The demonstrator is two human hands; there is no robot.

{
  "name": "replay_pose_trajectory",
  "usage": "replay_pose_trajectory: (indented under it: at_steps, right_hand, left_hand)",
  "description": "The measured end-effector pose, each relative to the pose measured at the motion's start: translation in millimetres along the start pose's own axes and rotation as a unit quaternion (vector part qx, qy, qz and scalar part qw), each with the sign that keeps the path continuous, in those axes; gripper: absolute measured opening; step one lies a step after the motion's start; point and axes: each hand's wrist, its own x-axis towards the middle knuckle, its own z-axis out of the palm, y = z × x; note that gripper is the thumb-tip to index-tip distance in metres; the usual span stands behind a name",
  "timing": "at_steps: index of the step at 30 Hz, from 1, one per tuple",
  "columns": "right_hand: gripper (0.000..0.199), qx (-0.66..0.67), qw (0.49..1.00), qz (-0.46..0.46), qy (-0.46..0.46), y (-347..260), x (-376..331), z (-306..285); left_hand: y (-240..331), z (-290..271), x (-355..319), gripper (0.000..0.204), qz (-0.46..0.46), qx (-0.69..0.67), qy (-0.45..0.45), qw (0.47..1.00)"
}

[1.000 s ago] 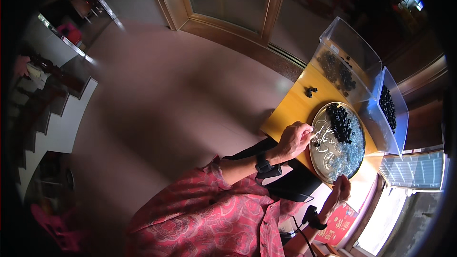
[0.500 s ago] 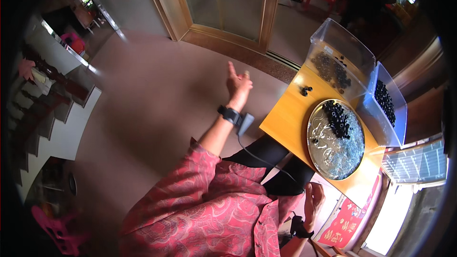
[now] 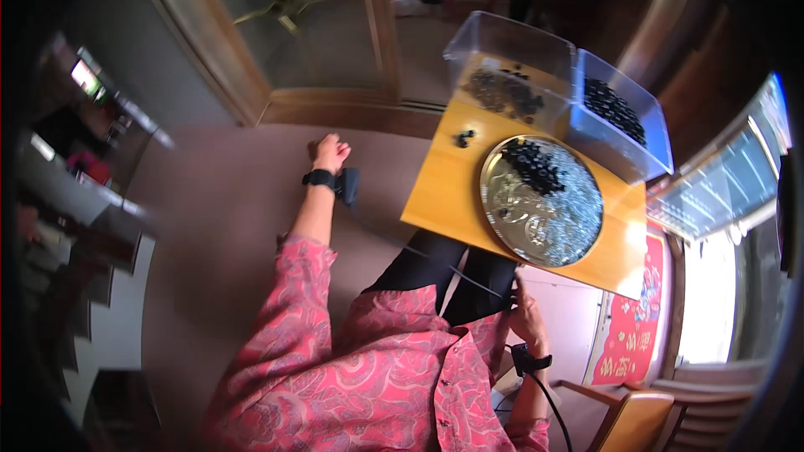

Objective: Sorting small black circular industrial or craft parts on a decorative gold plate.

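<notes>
My left hand (image 3: 329, 153) is out over the floor at the left of the table. Its fingers are curled in, and nothing shows in it. My right hand (image 3: 528, 315) is beside my thigh, below the table's near edge, with fingers loosely stretched toward that edge and no object visible in it. On the wooden table (image 3: 427, 197) lies a round metal tray (image 3: 511, 226). Small black ring-like pieces (image 3: 533, 167) are heaped on its far side, and clear, bluish glittering bits (image 3: 569, 213) cover its right part. A few black pieces (image 3: 465, 138) lie left of the tray.
A clear plastic box (image 3: 511, 42) holds dark pieces at the table's far side. Beside it, a bluish bin (image 3: 620, 155) is filled with black pieces. A cable runs from my left wrist device (image 3: 346, 187) across my lap. A wooden chair (image 3: 641, 418) stands at lower right.
The view has swung, so the table appears farther left. My left hand has gone from a pointing finger to curled fingers. My right hand has come nearer the table's edge.
</notes>
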Motion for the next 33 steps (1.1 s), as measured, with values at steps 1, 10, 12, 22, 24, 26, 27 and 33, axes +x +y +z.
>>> replay_pose_trajectory:
  at_steps: [1,10,12,22,24,26,27,33]
  right_hand:
    - [0.073,-0.040,0.994,0.055,-0.084,2.5,-2.8,-4.4]
    - [0.021,-0.083,0.994,-0.042,-0.049,10.1,-77.1,-17.2]
    - [0.012,-0.071,0.996,-0.053,-0.025,8.3,-85.9,-23.5]
    - [0.021,-0.053,0.996,0.073,-0.008,-2.0,-116.3,-36.8]
    - [0.020,-0.039,0.995,0.093,0.007,2.9,-118.0,-23.4]
    - [0.017,-0.028,0.996,0.085,0.010,12.7,-119.4,-12.6]
    - [0.017,-0.023,0.996,0.091,0.011,14.9,-119.8,-8.9]
    - [0.023,-0.076,0.987,0.135,0.030,25.5,-125.5,5.6]
  left_hand:
    - [0.9,-0.4,4.4,0.010,0.007,0.009,0.013,1.000]
    - [11.1,121.1,-105.1,0.013,0.041,0.082,-0.212,0.973]
    - [4.7,132.1,-138.7,0.021,0.025,0.105,-0.298,0.948]
    - [-87.6,119.6,-241.3,0.026,0.162,0.320,-0.358,0.862]
    - [-96.3,118.5,-247.7,0.027,0.184,0.341,-0.363,0.847]
    - [-100.3,120.7,-247.7,0.028,0.174,0.354,-0.374,0.839]
    - [-103.5,121.1,-244.7,0.028,0.195,0.364,-0.376,0.829]
    - [-98.1,123.2,-240.8,0.028,0.158,0.370,-0.411,0.818]
